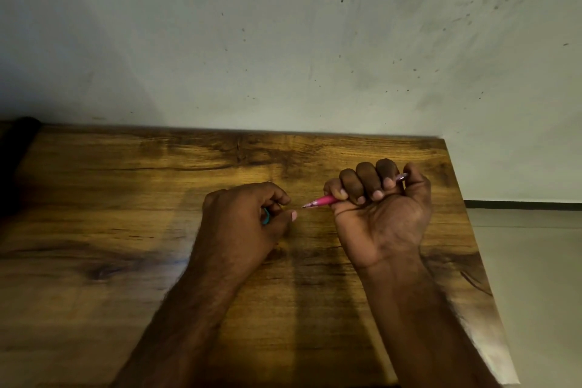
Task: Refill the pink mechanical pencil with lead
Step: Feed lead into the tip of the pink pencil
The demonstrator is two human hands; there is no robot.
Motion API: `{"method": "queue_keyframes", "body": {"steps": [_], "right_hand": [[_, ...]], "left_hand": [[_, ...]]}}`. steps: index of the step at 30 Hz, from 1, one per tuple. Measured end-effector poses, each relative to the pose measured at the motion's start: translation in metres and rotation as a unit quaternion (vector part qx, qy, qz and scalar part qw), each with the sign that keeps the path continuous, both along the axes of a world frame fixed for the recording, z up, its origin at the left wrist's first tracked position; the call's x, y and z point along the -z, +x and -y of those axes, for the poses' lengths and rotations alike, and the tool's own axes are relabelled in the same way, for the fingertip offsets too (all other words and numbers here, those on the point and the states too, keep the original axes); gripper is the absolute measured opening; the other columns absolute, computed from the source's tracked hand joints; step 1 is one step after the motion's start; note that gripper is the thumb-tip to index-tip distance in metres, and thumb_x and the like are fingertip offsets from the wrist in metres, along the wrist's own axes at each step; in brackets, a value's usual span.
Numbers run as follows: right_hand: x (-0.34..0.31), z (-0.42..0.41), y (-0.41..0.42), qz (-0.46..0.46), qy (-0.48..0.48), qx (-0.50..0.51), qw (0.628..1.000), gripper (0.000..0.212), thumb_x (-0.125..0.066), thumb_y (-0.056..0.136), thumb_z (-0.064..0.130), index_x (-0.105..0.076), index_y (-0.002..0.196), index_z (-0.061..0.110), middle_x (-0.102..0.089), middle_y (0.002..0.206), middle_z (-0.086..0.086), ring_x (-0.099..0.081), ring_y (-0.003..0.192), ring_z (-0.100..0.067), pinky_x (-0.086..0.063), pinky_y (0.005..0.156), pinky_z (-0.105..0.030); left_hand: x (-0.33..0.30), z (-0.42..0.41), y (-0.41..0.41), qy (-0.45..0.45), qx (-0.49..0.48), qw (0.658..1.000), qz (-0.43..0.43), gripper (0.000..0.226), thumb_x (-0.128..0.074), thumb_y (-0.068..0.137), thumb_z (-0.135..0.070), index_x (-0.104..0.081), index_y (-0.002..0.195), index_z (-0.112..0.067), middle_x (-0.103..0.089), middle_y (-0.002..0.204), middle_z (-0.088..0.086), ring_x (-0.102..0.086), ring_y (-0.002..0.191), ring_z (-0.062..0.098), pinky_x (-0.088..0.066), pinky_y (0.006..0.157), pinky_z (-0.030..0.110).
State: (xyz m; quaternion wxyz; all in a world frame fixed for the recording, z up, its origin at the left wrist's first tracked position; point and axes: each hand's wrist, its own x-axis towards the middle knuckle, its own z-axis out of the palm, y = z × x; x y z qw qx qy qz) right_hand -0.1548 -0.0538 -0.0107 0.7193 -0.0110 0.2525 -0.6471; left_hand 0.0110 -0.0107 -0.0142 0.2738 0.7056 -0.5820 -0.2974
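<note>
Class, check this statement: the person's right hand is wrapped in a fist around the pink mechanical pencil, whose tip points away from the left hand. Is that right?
Not quite. The head view shows the right hand wrapped in a fist around the pink mechanical pencil, but its tip points toward the left hand, not away from it.

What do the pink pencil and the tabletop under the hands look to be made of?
The pink mechanical pencil in the right hand looks like glossy, slightly translucent plastic, with a pale, possibly metal, tip. The brown wooden tabletop shows grain and knots with a soft sheen; solid wood or laminate, I cannot tell.
</note>
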Motion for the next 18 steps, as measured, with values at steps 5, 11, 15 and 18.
{"method": "queue_keyframes", "body": {"steps": [5,11,15,18], "right_hand": [[-0.0002,-0.0002,-0.0007,0.014,0.007,0.0,1.0,0.048,-0.033,0.099,0.049,-0.037,0.062,0.019,-0.028,0.053,0.004,-0.022,0.052,-0.014,-0.028,0.057,-0.031],[-0.0002,0.0007,-0.0014,0.008,0.007,0.011,1.0,0.046,-0.032,0.099,0.044,-0.035,0.061,0.02,-0.026,0.052,0.003,-0.022,0.052,-0.014,-0.029,0.056,-0.03],[0.0005,-0.0003,-0.001,0.017,0.01,0.012,1.0,0.046,-0.031,0.099,0.048,-0.036,0.062,0.02,-0.027,0.053,0.004,-0.021,0.053,-0.014,-0.03,0.056,-0.03],[-0.0005,0.0006,-0.0012,0.005,0.013,0.016,1.0,0.046,-0.031,0.099,0.044,-0.035,0.06,0.02,-0.026,0.052,0.004,-0.021,0.052,-0.014,-0.029,0.056,-0.03]], "left_hand": [[0.0004,-0.0001,-0.0004,0.001,0.0,1.0,-0.002,0.018,-0.083,0.079,-0.043,-0.074,0.095,-0.04,-0.068,0.077,-0.024,-0.062,0.08,-0.006,-0.054,0.092,0.051],[0.0,-0.0002,0.0003,0.002,-0.003,1.0,-0.001,0.018,-0.083,0.079,-0.044,-0.075,0.094,-0.039,-0.067,0.076,-0.025,-0.062,0.078,-0.007,-0.054,0.092,0.05],[0.0001,-0.0001,0.0001,-0.002,0.004,1.0,0.007,0.018,-0.081,0.08,-0.044,-0.076,0.096,-0.037,-0.067,0.076,-0.024,-0.062,0.081,-0.008,-0.055,0.09,0.047],[0.0007,-0.0003,0.001,-0.004,0.001,1.0,0.002,0.017,-0.082,0.08,-0.043,-0.076,0.095,-0.037,-0.067,0.076,-0.023,-0.06,0.088,-0.009,-0.055,0.09,0.047]]}}
